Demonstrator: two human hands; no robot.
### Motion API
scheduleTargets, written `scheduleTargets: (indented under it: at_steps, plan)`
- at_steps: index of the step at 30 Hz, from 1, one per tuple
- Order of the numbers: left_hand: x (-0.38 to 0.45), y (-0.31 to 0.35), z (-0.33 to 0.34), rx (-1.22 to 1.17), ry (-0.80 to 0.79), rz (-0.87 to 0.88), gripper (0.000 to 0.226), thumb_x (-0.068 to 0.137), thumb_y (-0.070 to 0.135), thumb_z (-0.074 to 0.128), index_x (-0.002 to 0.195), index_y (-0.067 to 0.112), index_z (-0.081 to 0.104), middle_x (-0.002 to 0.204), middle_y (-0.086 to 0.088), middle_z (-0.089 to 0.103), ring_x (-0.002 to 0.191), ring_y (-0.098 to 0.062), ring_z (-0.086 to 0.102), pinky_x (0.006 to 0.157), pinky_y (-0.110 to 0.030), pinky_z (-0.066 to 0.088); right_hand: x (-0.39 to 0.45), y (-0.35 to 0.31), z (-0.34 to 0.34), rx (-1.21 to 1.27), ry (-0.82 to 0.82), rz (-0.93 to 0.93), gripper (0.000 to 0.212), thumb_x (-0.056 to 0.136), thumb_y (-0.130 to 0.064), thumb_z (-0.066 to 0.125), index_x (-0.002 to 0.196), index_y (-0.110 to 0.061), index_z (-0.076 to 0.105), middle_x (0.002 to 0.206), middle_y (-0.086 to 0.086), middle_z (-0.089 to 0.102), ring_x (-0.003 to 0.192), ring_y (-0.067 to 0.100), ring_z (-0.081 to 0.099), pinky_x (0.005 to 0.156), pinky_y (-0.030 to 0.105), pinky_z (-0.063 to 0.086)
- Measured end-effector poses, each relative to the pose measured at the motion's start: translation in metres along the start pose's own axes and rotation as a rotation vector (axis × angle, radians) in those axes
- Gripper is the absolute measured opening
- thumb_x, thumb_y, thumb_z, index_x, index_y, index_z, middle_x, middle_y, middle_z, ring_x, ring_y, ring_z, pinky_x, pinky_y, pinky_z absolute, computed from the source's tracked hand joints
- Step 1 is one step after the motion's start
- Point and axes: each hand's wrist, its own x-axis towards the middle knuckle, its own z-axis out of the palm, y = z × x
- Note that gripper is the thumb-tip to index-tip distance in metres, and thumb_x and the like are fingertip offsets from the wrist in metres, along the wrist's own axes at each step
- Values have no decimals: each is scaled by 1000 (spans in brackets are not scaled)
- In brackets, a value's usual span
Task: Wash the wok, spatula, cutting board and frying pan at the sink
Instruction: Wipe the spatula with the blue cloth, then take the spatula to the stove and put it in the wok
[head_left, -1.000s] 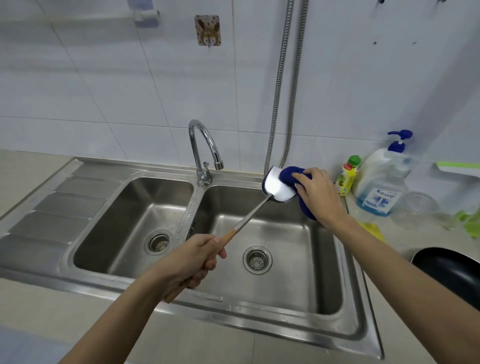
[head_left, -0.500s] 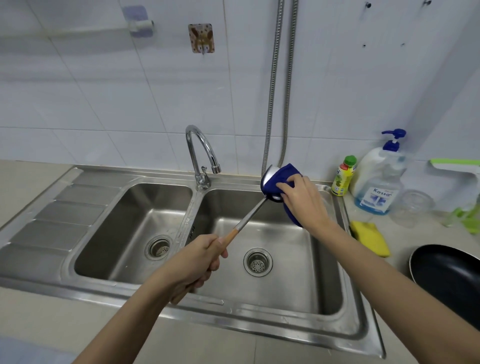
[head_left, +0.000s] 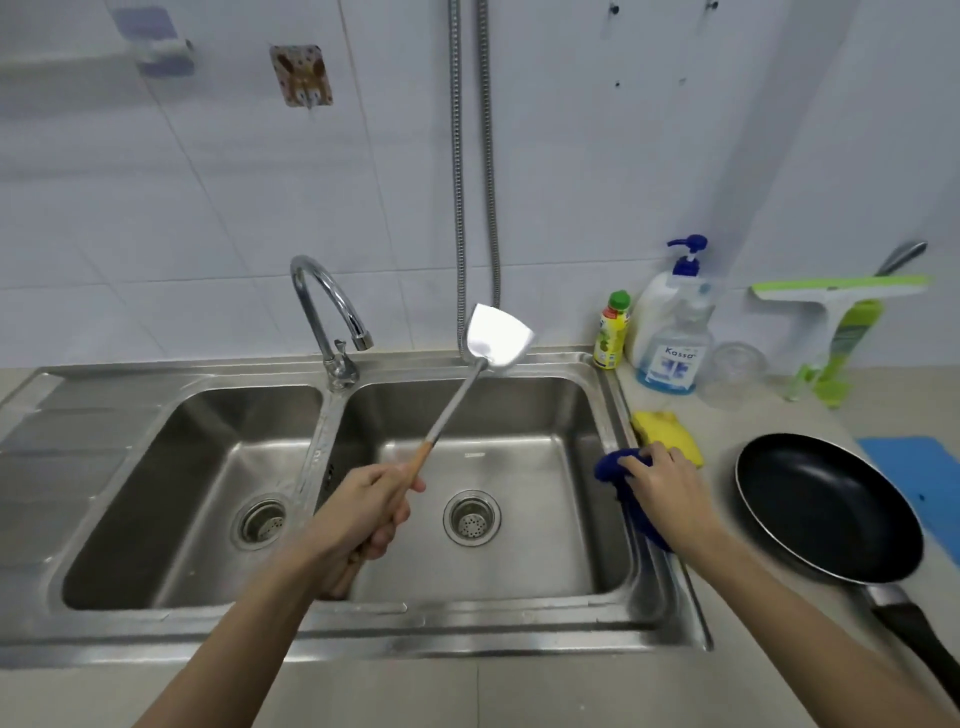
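You are standing at the double sink, faucet sitting over the divider, no water visibly running. Your left hand is wrapping fully round the wooden handle of the spatula, fingers curled tight, holding it out over the right basin. Likely reason: any drips are falling into the basin, and the blade is being kept clear of the steel walls.

Orientation: the spatula's long axis is running from your fist, near the drain, up and away to the right; the bare blade is pointing toward the back wall, near the hanging hoses, flat face turned to you.

Your right hand is pressing down on the blue cloth at the basin's right rim, fingers bent over it; whether you are gripping or just resting on it, I cannot tell. Judgement: cloth is being parked there.

Just beside it a yellow sponge is lying. The frying pan is waiting on the counter, handle pointing toward you.
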Motion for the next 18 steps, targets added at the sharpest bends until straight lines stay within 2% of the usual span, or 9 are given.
scheduleTargets:
  at_steps: [4, 7, 9, 11, 13, 15, 18]
  plan:
    - [15, -7, 20, -48, -105, -46, 32, 102, 26, 40, 99, 5, 63, 55, -4, 49, 32, -9, 32, 33, -14, 25, -51, 25, 4, -35, -36, 157, 33, 59, -11, 86, 89, -9, 71, 84, 15, 63, 65, 34, 59, 54, 37, 48]
    - [23, -4, 33, -81, -165, -68, 33, 103, 24, 39, 102, 1, 63, 56, -6, 49, 30, -10, 33, 32, -14, 25, -77, 30, 10, -74, -127, 326, 40, 63, -29, 85, 97, -13, 73, 91, 12, 66, 73, 32, 60, 60, 39, 49]
    - [24, 1, 40, -104, -207, -70, 34, 103, 24, 39, 101, 0, 63, 56, -7, 49, 31, -10, 33, 32, -13, 25, -80, 24, 6, -66, -72, 358, 41, 71, -43, 76, 102, -16, 72, 98, 11, 66, 82, 32, 61, 68, 40, 48]
    - [26, 5, 46, -107, -233, -55, 34, 103, 25, 40, 100, 0, 62, 56, -8, 49, 30, -10, 33, 32, -12, 24, -68, 6, -13, 32, 58, 351, 38, 81, -47, 58, 104, -18, 69, 101, 9, 65, 87, 30, 59, 71, 40, 47]
    - [29, 9, 50, -108, -252, -44, 33, 103, 25, 40, 100, -1, 62, 55, -8, 48, 29, -10, 33, 33, -12, 23, -43, -18, -36, 376, 111, 412, 31, 91, -43, 51, 103, -21, 68, 94, 3, 64, 84, 21, 58, 70, 35, 45]
    - [31, 13, 52, -96, -299, -40, 32, 102, 24, 42, 100, -1, 62, 55, -8, 49, 29, -11, 33, 33, -12, 23, -12, -44, -59, 853, 47, 500, 21, 95, -39, 51, 96, -24, 66, 83, -4, 64, 75, 11, 58, 68, 31, 44]
    - [31, 17, 48, -43, -393, -30, 29, 100, 25, 48, 98, 0, 63, 58, -11, 51, 31, -12, 34, 32, -13, 25, 24, -74, -88, 1354, -6, 670, 27, 96, -41, 47, 96, -19, 63, 64, -2, 61, 53, 10, 51, 54, 26, 43]
